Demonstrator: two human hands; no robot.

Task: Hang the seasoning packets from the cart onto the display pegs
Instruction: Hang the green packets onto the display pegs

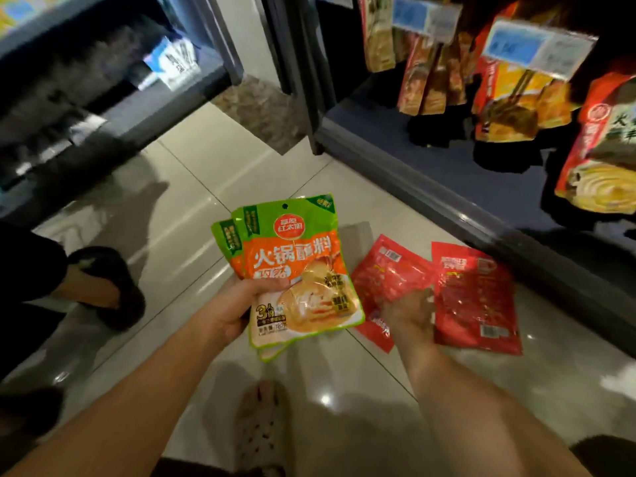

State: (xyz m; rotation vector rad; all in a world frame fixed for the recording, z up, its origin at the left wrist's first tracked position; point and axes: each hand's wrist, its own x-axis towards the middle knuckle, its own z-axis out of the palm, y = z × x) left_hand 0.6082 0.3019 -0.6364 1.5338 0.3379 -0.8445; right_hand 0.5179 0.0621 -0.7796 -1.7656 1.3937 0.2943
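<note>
At centre frame the left hand (237,304) grips stacked green-and-orange hot pot seasoning packets (296,259), thumb on front, while the right hand (407,315) beside it clutches two blurred red packets (476,297).

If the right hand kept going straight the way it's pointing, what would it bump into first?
Probably the red packets, right where the right hand points; blur hides whether it grips them. Beyond them stands the dark shelf base.
</note>
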